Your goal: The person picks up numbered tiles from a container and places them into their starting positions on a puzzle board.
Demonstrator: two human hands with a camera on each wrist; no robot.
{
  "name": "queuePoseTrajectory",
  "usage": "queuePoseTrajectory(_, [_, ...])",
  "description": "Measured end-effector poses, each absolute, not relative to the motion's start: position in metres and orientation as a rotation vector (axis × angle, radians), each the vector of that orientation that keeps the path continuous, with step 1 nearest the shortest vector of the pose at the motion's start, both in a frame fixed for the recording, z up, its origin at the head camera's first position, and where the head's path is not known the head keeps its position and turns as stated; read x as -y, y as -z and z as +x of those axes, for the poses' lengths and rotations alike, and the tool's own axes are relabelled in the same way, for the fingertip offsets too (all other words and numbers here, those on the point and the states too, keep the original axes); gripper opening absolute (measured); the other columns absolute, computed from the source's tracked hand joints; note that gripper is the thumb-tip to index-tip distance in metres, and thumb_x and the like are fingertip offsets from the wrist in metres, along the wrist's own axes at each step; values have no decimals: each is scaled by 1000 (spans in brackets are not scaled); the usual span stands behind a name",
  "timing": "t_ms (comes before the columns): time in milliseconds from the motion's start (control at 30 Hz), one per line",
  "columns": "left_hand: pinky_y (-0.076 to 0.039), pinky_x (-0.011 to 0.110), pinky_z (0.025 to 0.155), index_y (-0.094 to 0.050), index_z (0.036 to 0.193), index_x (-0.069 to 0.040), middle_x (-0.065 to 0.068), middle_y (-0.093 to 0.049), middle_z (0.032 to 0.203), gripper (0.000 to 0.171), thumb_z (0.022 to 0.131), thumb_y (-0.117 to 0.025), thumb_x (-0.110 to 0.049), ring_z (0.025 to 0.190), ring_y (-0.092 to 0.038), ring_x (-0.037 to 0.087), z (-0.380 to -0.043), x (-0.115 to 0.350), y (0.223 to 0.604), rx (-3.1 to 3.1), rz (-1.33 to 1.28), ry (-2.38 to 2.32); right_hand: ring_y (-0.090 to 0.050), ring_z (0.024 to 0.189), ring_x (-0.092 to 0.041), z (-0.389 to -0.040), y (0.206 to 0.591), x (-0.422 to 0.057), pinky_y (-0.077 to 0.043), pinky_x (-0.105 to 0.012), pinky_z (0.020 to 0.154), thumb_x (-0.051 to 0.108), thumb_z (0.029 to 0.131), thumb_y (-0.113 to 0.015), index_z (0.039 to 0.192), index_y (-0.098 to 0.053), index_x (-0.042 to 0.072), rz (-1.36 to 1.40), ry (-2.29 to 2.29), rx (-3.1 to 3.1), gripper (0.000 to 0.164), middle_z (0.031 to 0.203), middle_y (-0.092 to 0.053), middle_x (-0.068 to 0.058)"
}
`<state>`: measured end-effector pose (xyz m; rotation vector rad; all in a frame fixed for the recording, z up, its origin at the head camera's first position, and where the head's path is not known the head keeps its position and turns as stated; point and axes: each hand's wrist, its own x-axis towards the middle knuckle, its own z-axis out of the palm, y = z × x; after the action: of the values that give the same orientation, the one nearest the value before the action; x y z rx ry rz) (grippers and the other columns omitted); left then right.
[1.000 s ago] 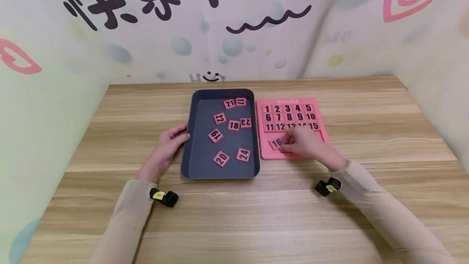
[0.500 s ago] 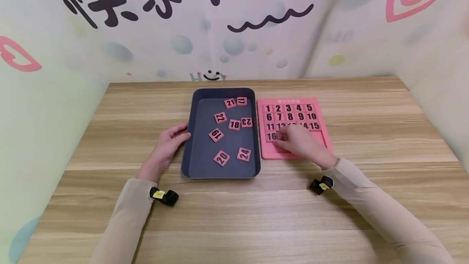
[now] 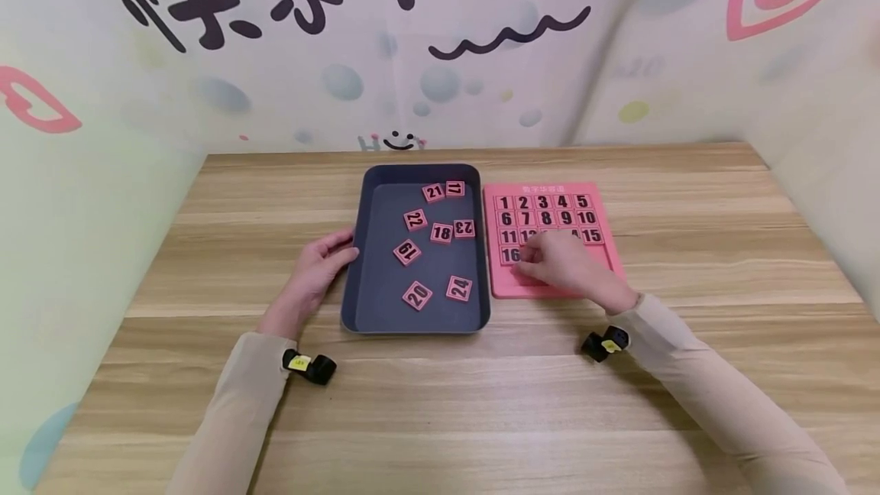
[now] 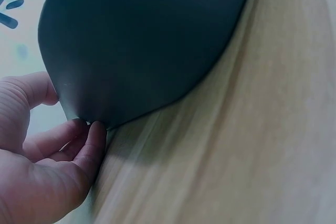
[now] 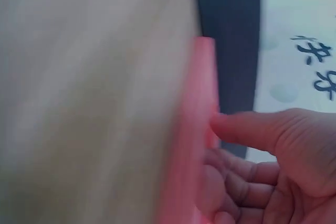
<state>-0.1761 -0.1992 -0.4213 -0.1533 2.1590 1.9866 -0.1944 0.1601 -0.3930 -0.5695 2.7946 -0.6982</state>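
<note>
A pink number tile marked 16 (image 3: 509,255) lies flat at the left end of the fourth row on the pink puzzle board (image 3: 505,285). My right hand (image 3: 564,266) pinches at the tile's right edge, thumb nearer me, fingertips covering that edge. The hand hides part of the tile row above. In the right wrist view, the thumb is at the board (image 5: 194,145) and the other fingers are curled. My left hand (image 3: 312,277) rests against the left side of the dark grey tray (image 3: 351,292); in the left wrist view its relaxed fingertips touch the outer wall.
Several loose number tiles lie in the tray, including 20 (image 3: 417,296), 24 (image 3: 459,288) and 19 (image 3: 407,252). The tray stands close beside the board's left edge. Both are on a wooden table (image 3: 440,411), with a printed backdrop (image 3: 275,98) behind.
The 16 tile was tilted on the board below the third row; it has moved up and left and lies straight in the fourth row. The left hand stays at the tray.
</note>
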Motion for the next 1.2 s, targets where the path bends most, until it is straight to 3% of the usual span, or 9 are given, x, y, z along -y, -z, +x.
queuePoseTrajectory(233, [-42, 10, 85, -36, 138, 11, 27, -38, 141, 49, 92, -51, 0, 106, -51, 2, -176, 198, 420, -2141, -150, -1996, -54, 65, -19, -210, 369, -149, -45, -31, 60, 15, 82, -72, 84, -63, 3, -608, 909, -2837, 15, 73, -62, -6])
queuePoseTrajectory(400, [-42, 10, 85, -37, 138, 11, 27, -39, 140, 49, 92, -51, 0, 106, -51, 2, -176, 198, 421, -2149, -159, -1986, -60, 87, -26, -230, 364, -129, -50, -38, 75, 9, 83, -70, 106, -60, -4, -643, 1146, -2778, 29, 95, -64, -16])
queuePoseTrajectory(633, [-42, 10, 85, -38, 137, 11, 27, -40, 139, 48, 92, -51, 0, 105, -52, 1, -175, 198, 421, -2156, -166, -1987, -58, 100, -29, -251, 369, -97, -49, -40, 86, 7, 85, -67, 115, -58, -5, -667, 1213, -2781, 34, 111, -61, -20])
queuePoseTrajectory(967, [-42, 10, 84, -37, 137, 11, 27, -40, 139, 49, 92, -51, -1, 107, -51, 3, -175, 198, 420, -2165, -165, -1984, -58, 105, -27, -264, 366, -61, -49, -38, 89, 9, 89, -60, 124, -56, -3, -538, 989, -2797, 37, 119, -60, -19])
queuePoseTrajectory(1100, [-43, 10, 83, -39, 137, 10, 26, -41, 139, 48, 92, -52, 0, 106, -51, 3, -175, 198, 421, -2172, -173, -1977, -59, 92, -25, -268, 371, -54, -51, -35, 83, 9, 91, -54, 128, -52, -6, -535, 879, -2788, 40, 118, -60, -20])
queuePoseTrajectory(1200, [-43, 10, 83, -39, 136, 10, 26, -41, 139, 48, 91, -52, 0, 106, -51, 3, -175, 198, 420, -2170, -174, -1977, -58, 80, -25, -270, 374, -52, -51, -34, 77, 6, 91, -52, 130, -50, -8, -543, 831, -2782, 41, 107, -62, -22])
